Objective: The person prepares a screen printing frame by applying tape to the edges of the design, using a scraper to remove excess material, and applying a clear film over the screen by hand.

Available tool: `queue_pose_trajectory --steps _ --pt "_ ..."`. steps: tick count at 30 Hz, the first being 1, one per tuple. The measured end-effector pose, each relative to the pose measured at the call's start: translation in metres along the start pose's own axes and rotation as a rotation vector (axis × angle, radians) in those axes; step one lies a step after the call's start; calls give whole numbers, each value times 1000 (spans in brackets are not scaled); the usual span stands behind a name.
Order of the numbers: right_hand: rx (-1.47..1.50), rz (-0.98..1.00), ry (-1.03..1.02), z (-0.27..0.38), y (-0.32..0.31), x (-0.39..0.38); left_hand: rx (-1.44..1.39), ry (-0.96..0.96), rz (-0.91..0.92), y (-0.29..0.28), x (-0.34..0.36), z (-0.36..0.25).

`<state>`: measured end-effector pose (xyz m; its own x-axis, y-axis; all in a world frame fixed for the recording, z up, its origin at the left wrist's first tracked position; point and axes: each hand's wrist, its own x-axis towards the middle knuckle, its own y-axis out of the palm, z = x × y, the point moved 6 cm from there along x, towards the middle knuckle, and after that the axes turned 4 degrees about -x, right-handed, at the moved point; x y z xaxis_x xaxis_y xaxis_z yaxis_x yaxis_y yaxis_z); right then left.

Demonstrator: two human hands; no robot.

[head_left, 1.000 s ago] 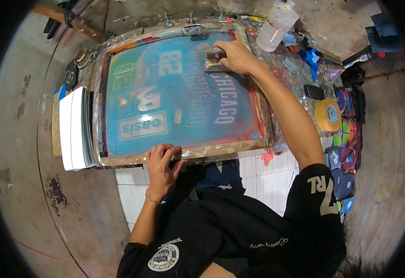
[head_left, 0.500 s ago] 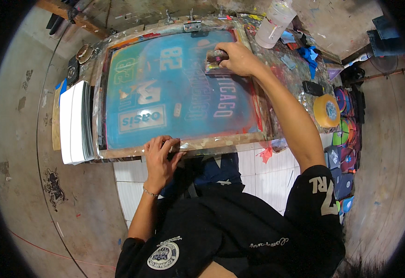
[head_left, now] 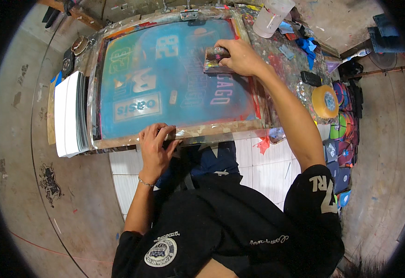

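A screen-printing frame lies flat on the table, its blue mesh marked with several pale letter and number designs. My right hand is closed around a squeegee at the far right of the mesh. The squeegee's blade rests on the screen, covering part of a line of lettering, with a few letters showing on its near side. My left hand grips the frame's near wooden edge, fingers bent over the top. What lies under the screen is hidden.
A stack of white sheets stands left of the frame. On the right are a cloudy plastic container, a blue rag, a black box-like object and a tape roll. Metal clamps hold the frame's far side.
My right hand has drawn the squeegee toward me along the lettering, covering more letters. The left hand keeps its hold on the frame. The whole view has shifted slightly.
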<state>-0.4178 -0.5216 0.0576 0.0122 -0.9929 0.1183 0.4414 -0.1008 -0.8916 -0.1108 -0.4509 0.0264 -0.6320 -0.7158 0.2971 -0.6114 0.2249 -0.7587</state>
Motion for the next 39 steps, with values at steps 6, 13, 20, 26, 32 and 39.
queue_pose_trajectory --steps 6,13,20,26,32,39 --pt "16 26 20 3 2 -12 11 18 -6 1 0 0" --pt "39 46 16 13 -3 -30 8 15 -7 1 0 -2" --pt "60 37 18 29 -3 -50 8 8 -2 2 -2 0" --pt "72 39 4 49 -6 -65 5 18 -15 -2 -2 0" --pt "116 12 24 39 -18 -83 12 52 -46 7 1 -2" --pt "303 -325 228 -26 -99 -113 6 -67 113 -6 15 -3"
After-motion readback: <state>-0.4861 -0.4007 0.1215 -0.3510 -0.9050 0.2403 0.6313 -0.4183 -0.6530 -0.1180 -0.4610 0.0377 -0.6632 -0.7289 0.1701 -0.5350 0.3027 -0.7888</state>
